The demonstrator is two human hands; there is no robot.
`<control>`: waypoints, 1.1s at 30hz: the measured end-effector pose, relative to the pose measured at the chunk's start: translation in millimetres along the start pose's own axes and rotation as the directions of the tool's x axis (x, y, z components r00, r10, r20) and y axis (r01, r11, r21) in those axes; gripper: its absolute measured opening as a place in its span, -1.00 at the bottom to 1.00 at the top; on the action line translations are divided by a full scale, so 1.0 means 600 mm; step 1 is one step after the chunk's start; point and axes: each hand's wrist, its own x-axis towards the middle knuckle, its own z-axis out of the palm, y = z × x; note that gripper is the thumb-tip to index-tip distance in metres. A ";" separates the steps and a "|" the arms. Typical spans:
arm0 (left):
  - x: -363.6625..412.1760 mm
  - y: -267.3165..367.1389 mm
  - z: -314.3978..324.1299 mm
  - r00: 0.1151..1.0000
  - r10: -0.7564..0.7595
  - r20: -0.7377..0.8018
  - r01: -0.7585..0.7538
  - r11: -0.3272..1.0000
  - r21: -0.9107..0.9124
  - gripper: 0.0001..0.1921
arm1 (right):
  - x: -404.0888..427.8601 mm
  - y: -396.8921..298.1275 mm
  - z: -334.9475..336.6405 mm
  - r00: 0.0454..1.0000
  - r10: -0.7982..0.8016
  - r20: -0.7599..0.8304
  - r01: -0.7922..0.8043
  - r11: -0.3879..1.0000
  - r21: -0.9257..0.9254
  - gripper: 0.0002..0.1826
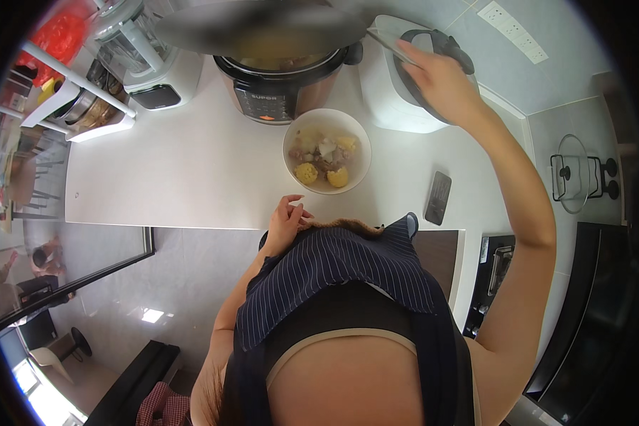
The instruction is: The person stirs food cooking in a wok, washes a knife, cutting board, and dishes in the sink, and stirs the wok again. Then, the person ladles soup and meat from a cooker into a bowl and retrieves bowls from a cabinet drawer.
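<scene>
A white bowl point(291, 160) of soup with corn pieces and chunks of meat stands on the counter. Behind it is a Supor electric cooker point(261, 101) with food inside. A dark round lid point(261, 26), blurred, hangs over the cooker's opening. My right hand point(436, 80) is raised over the white appliance at the back right, closed on a slim, blurred handle point(391, 47). Whether that handle joins the lid is unclear. My left hand point(287, 219) is at the counter's front edge, by the striped apron, fingers loosely bent and apart, holding nothing.
A white appliance point(383, 96) with a dark top is right of the cooker. A phone point(437, 198) lies near the front edge. At the left are a blender point(154, 96) and a white rack point(106, 130). A glass lid point(578, 181) hangs at the right wall.
</scene>
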 end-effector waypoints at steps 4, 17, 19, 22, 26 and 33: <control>0.000 0.006 0.000 1.000 0.010 -0.005 -0.010 1.000 0.019 -0.73 | 0.100 -0.033 0.051 0.994 -0.006 0.112 0.047 0.928 -0.369 -0.56; 0.019 -0.011 -0.011 0.999 -0.036 -0.023 0.033 0.995 -0.092 -0.72 | 0.239 -0.001 0.045 0.622 0.310 0.719 -0.688 0.655 0.312 -0.88; 0.021 -0.007 -0.010 0.998 -0.057 -0.024 0.054 0.993 -0.106 -0.72 | 0.240 0.028 0.047 0.537 0.238 0.809 -0.829 0.326 0.454 -0.87; 0.024 -0.005 -0.011 0.998 -0.060 -0.029 0.057 0.993 -0.106 -0.72 | 0.234 0.062 0.046 0.473 0.208 0.856 -0.881 0.084 0.466 -0.86; 0.030 -0.009 -0.015 0.998 -0.048 -0.039 0.044 0.995 -0.094 -0.72 | 0.219 0.085 0.029 0.452 0.181 0.874 -0.881 -0.061 0.469 -0.84; 0.035 -0.007 -0.013 0.998 -0.047 -0.047 0.043 0.996 -0.083 -0.72 | 0.191 0.100 -0.009 0.514 0.068 0.855 -0.844 -0.136 0.518 -0.82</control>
